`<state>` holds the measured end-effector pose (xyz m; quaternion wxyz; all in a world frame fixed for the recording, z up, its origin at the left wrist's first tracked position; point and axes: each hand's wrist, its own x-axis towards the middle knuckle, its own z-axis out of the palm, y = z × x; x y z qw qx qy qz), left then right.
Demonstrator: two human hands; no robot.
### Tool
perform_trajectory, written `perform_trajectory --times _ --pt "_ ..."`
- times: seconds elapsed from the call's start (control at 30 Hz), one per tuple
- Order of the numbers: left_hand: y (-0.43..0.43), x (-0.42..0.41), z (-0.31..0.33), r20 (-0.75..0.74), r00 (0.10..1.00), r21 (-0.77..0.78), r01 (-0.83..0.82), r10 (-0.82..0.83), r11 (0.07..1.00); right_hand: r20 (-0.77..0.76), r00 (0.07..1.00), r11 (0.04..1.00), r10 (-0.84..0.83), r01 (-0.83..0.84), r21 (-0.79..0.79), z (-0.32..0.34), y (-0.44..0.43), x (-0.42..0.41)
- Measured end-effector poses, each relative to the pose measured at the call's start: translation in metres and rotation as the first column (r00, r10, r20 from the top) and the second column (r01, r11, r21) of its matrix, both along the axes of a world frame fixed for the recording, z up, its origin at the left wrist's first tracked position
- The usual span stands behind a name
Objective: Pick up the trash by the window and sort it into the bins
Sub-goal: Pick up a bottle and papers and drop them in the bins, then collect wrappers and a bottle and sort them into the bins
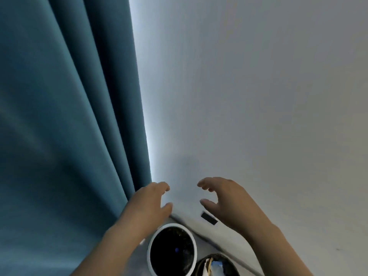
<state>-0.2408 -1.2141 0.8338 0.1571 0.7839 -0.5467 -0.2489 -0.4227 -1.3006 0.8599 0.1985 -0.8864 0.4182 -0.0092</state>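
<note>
Curtain (69, 116): heavy teal cloth in deep soft folds, left of the smooth pale wall (249, 86).
My left hand (148, 204): open, fingers loosely bent, empty, beside the curtain's edge.
My right hand (225, 200): likewise spread, holding nothing.
White round bin (152, 242): below my hands, black-lined; contents too dark to tell.
Dark bin (201, 261): beside it, pale crumpled trash (216, 265) inside.

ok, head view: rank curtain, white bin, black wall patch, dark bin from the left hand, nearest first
1. curtain: right beside the left hand, on its left.
2. white bin: just below the wrist.
3. black wall patch: on the wall, to the right.
4. dark bin: bottom edge, lower right.
</note>
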Motion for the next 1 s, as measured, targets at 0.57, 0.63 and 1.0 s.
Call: perform_trajectory --times 0.57,0.63,1.0 --pt "0.174 0.019 0.014 0.072 0.699 -0.015 -0.713 0.712 0.701 0.003 0.664 0.664 0.748 -0.747 -0.017 0.022 0.064 0.145" --pt "0.207 0.014 0.016 0.074 0.625 -0.018 -0.778 0.777 0.628 -0.008 0.585 0.585 0.811 -0.811 -0.013 0.021 0.093 0.161" --pt "0.405 -0.049 0.033 0.119 0.184 -0.056 -0.980 0.976 0.191 -0.010 0.134 0.133 0.991 -0.990 -0.051 0.035 0.297 0.203"
